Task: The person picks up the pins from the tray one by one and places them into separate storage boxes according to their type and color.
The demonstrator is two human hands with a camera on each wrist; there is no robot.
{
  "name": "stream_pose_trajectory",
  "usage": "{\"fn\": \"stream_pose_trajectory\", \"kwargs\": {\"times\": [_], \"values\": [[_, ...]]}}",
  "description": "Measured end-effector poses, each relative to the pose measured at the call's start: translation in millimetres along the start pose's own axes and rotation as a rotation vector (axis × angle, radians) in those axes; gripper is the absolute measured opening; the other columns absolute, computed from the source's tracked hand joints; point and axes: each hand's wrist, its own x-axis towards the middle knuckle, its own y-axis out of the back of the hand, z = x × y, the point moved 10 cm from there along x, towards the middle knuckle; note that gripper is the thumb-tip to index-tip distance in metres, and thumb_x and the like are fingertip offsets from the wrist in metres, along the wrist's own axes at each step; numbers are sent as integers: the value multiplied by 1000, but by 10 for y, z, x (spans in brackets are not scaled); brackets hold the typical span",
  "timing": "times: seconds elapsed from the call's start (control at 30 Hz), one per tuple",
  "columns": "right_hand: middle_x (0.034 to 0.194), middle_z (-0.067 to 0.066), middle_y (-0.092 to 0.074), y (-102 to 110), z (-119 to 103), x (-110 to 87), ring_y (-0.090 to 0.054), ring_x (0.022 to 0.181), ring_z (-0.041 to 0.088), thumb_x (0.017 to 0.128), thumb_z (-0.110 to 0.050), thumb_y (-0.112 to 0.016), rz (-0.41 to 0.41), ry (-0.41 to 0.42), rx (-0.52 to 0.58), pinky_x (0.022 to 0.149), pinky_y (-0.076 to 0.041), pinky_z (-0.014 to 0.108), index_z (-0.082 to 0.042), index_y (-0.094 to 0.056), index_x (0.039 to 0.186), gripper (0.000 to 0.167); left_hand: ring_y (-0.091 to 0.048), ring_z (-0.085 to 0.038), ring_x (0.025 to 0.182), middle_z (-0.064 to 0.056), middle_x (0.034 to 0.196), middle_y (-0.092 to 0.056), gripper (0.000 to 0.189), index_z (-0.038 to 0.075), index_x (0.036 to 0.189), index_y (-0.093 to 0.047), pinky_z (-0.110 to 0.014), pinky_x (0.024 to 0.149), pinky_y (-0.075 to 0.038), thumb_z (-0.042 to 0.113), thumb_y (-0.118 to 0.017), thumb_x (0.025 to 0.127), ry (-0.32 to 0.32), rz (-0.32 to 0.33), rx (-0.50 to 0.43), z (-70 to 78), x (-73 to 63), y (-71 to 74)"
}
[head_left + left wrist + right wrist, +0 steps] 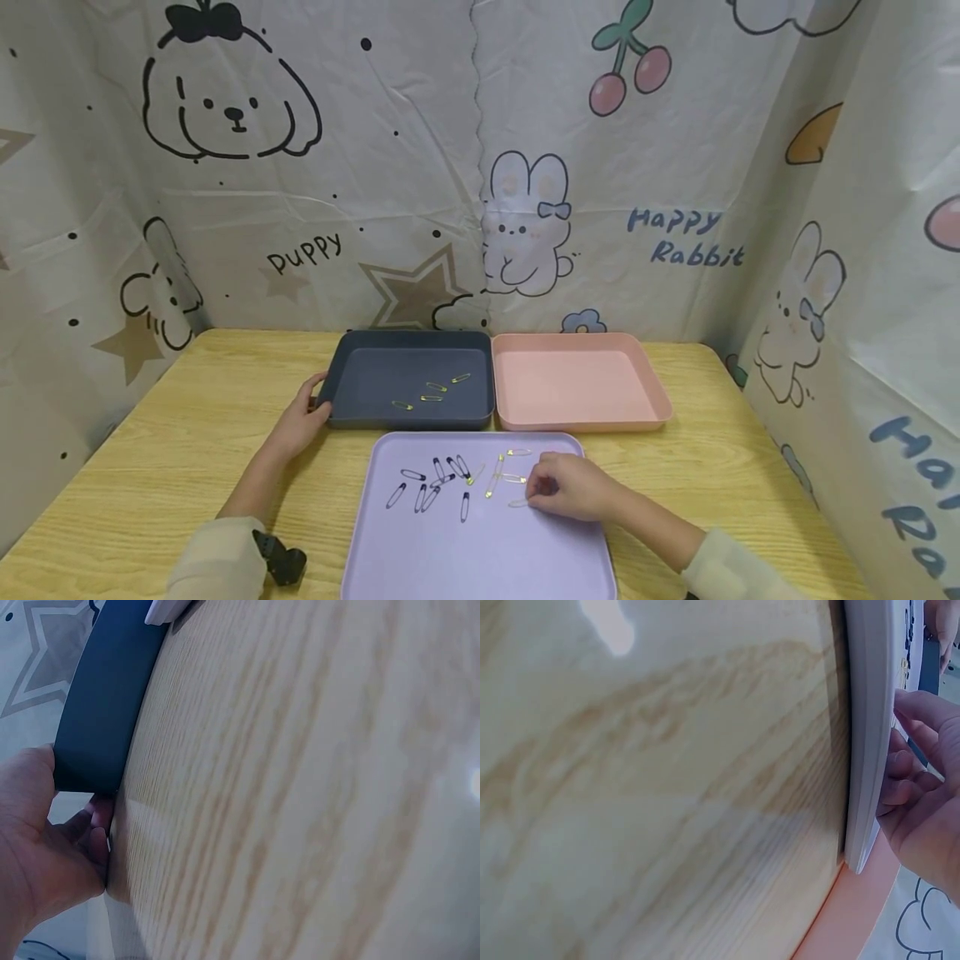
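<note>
My left hand holds the left end of the dark blue tray, its thumb at the rim and the other fingers curled low by the wall. Several gold safety pins lie inside that tray. Over the right part of the lilac tray, my right hand pinches the end of a gold safety pin between thumb and forefinger; the fingers partly hide it. More gold safety pins lie just left of this hand. Several black safety pins are scattered farther left on the lilac tray.
A pink tray stands right of the dark blue one, both behind the lilac tray. All rest on a wood-grain table. A printed cloth hangs behind and at the sides.
</note>
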Motion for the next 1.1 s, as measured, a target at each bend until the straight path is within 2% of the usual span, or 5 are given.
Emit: {"fn": "stream_pose_trajectory", "kwargs": {"times": [0.37,0.7,0.87,1.1], "values": [[69,-14,-52,-3,26,14,-45,66,-3,77,-14,-71,5,-33,117,60,-41,16,-19,-66,72,9,-43,-40,119,-32,133,-40,60,9,150,-7,-39,85,-41,21,-36,99,7,-2,-1,-15,6,-5],[66,-10,-55,108,22,94,-45,63,-2,77,-11,-70,35,-28,187,59,-41,18,-15,-65,74,8,-45,-39,117,-31,131,-42,60,8,150,-8,-38,83,-41,21,-36,99,2,7,7,-32,37,1],[67,-11,-53,177,19,156,-45,63,-1,78,-13,-70,40,-48,170,59,-40,18,-17,-65,75,8,-44,-39,118,-31,132,-42,60,9,150,-8,-38,84,-41,22,-36,99,8,7,9,-8,22,-3],[67,-11,-53,280,-31,248,-46,67,3,78,-13,-70,71,-36,163,61,-40,19,-16,-66,76,5,-43,-41,120,-33,134,-39,60,8,150,-7,-41,86,-40,23,-35,100,22,-1,-3,20,-18,-9]]}}
